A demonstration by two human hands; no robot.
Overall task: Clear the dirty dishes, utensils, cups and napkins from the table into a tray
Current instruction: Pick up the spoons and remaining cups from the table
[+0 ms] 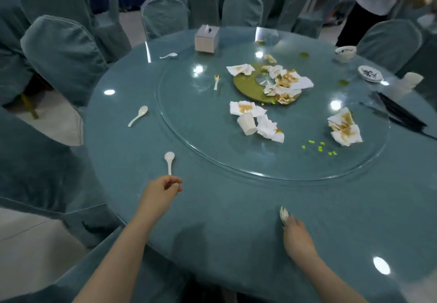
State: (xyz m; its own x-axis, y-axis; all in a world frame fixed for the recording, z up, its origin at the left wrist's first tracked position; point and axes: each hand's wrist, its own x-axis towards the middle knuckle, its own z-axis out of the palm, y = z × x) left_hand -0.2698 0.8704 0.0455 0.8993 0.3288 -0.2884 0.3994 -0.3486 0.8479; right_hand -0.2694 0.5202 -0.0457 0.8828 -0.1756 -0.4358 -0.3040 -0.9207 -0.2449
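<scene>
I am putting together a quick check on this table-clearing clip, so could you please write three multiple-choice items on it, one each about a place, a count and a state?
1. Where does the tissue box stand?
A. On the far side of the table
B. On a chair
C. Beside the right hand

2. How many white spoons lie untouched on the table or its glass turntable?
A. One
B. Three
C. Six

3. What state is the white cup in?
A. Upright
B. Lying on its side
C. Stacked in a bowl

Answers: 1 A, it stands near the far edge by the chairs. 2 B, there are spoons at and, apart from the spoon that the left hand pinches and the spoons in the right hand. 3 B, it lies toppled among soiled napkins.
</scene>
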